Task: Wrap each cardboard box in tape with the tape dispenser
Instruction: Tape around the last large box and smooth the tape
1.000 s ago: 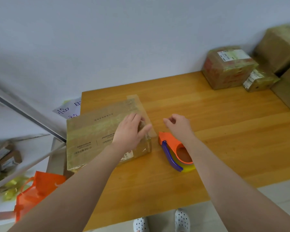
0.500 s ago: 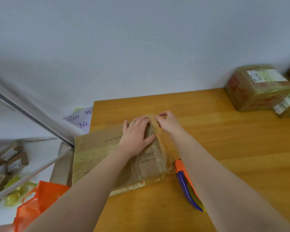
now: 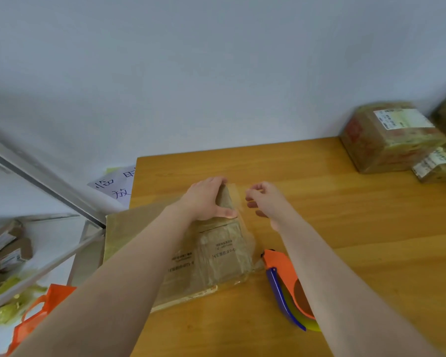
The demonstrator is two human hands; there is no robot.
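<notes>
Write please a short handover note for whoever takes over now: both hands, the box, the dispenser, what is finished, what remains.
Left hand: grips the far end of the flat cardboard box, thumb on its top.
Right hand: beside the box, fingers loosely curled, nothing seen in them.
Tape dispenser: lies on the table right of the box, under the right forearm.
Done: glossy tape covers this box's near part; other taped boxes stand far right.
Left: a loose tape end at the far edge probably needs pressing down; untaped sides cannot be judged.
</notes>
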